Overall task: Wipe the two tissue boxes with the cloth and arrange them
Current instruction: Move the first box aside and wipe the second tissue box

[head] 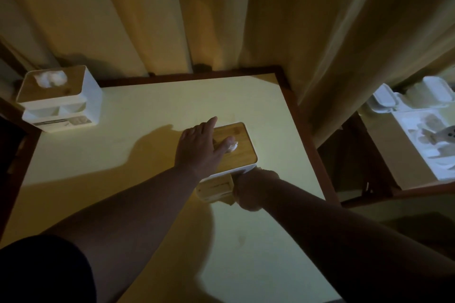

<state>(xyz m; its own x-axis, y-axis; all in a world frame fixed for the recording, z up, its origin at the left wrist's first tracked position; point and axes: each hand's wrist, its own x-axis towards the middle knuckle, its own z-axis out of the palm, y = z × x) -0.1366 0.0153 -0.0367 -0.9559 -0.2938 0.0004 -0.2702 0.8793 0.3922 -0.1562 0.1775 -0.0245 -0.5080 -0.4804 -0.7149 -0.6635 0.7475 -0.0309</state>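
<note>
Dim, yellowish, hard shadows, wide-angle warp

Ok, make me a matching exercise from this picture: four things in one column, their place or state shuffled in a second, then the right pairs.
Things:
1. left hand
2. right hand
3. far tissue box
4. near tissue box

Place or state:
A. at the table's far left corner, tissue poking out on top
B. flat on a wooden lid
C. mid-table, under a hand
D. curled against the box's near end

Pairs: 1-B, 2-D, 3-A, 4-C
</note>
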